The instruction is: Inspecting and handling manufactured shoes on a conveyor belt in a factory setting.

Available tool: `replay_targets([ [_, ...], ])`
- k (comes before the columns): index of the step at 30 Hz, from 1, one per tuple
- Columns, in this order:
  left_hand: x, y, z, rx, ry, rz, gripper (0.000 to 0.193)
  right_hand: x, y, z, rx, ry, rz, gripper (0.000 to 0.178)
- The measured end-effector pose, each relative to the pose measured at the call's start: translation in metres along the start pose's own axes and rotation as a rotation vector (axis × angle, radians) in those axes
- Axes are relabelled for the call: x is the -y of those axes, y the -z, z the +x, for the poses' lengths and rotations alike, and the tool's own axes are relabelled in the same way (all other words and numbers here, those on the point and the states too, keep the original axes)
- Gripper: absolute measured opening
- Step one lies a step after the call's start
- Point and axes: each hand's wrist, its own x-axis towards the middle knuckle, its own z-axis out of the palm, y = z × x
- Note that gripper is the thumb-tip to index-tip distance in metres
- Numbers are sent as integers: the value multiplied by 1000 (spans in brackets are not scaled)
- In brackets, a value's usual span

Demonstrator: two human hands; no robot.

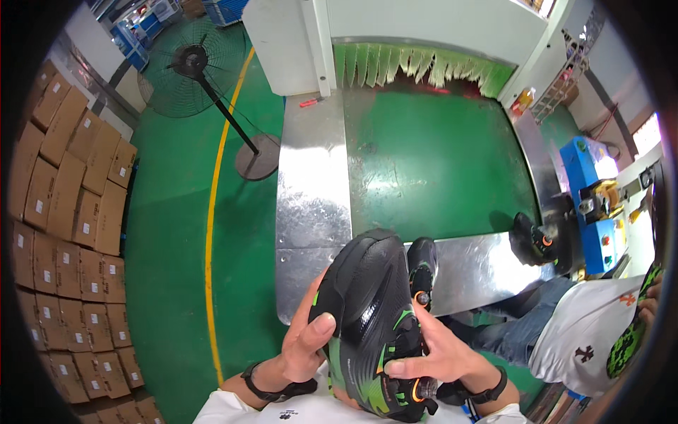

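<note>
Close in front of me is a black sneaker with green streaks and an orange-ringed dial, held between both hands. My left hand is closed round its left side, the thumb lying along the edge and the other fingers partly hidden behind it. On the opposite side my right hand grips it, thumb pressed near the orange-ringed dial. Just beyond, a second black shoe with a similar orange dial rests at the metal ledge, partly covered by the held one.
A green conveyor belt runs under a green fringed curtain, bordered by a metal ledge. Another dark shoe sits on its right corner. A co-worker stands at right. A fan and stacked cartons are at left.
</note>
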Motion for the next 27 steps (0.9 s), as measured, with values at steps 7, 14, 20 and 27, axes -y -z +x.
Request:
replay_targets([
  [7,17,-1,-5,-122,-38,-38,70,-12,2,6,-22,9,170,90],
  [14,16,1,-8,-114,-1,-9,76,-9,6,5,10,26,137,94],
  [20,16,-8,-9,-258,-89,165,83,-7,6,4,15,25,140,97],
  [27,23,-7,-2,-275,-228,516,65,-13,1,9,-55,-30,241,86],
])
